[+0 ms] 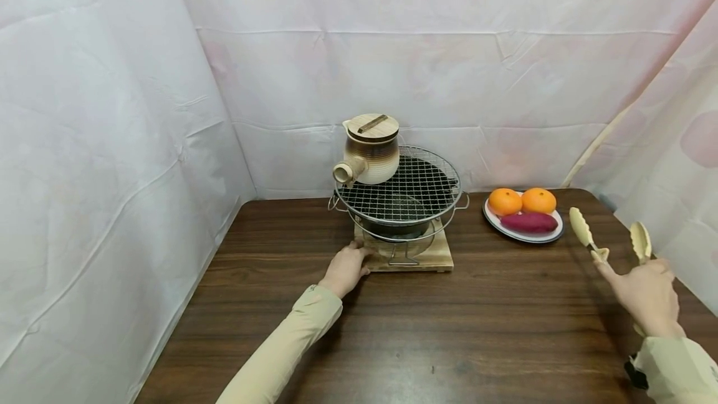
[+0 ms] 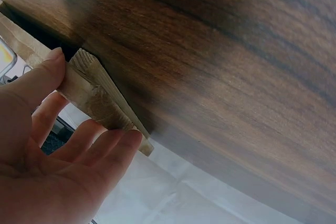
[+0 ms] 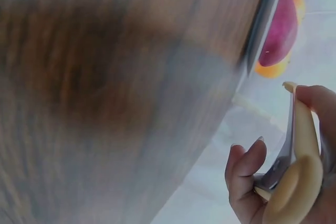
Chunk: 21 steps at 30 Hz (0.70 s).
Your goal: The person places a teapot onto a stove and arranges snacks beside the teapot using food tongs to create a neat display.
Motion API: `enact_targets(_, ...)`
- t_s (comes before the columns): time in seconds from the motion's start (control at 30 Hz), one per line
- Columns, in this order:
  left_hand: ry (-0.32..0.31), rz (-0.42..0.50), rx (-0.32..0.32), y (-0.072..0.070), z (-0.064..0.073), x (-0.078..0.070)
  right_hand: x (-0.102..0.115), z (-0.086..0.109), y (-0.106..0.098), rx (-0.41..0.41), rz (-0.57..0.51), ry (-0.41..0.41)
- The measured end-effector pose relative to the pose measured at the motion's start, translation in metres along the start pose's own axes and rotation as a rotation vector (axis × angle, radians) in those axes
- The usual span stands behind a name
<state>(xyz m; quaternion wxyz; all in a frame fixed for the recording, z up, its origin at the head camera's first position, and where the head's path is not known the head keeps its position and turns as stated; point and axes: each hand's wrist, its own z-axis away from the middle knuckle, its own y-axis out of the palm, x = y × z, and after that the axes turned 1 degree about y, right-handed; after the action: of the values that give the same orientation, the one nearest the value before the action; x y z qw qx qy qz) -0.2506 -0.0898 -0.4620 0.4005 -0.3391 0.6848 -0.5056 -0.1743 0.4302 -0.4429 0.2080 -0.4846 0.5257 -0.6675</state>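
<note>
A square wooden board (image 1: 440,259) carries a stove with a round wire grill (image 1: 417,195) on top. On the grill's left part stands a brown-and-cream clay pot (image 1: 377,164) with a wooden lid (image 1: 373,128); its stub handle points to the front left. My left hand (image 1: 344,269) grips the board's front left corner; in the left wrist view the thumb and fingers lie along the board's edge (image 2: 100,100). At the right, my right hand (image 1: 647,295) holds cream-tipped tongs (image 1: 583,229), their two tips spread apart, over the table. The tongs (image 3: 304,140) have nothing between them.
A white plate (image 1: 524,237) at the back right bears two oranges (image 1: 539,201) and a purple sweet potato (image 1: 529,222). Pale cloth (image 1: 336,73) hangs behind and at both sides of the dark wooden table (image 1: 449,329).
</note>
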Motion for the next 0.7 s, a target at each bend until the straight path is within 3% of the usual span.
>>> enact_targets(0.3,0.012,-0.012,-0.020,0.002,-0.001,0.001,0.018,0.010,0.000,-0.112,-0.071,-0.104)
enact_targets(0.7,0.027,-0.010,-0.052,0.003,-0.002,0.001,0.037,0.013,0.003,-0.058,-0.062,-0.234)
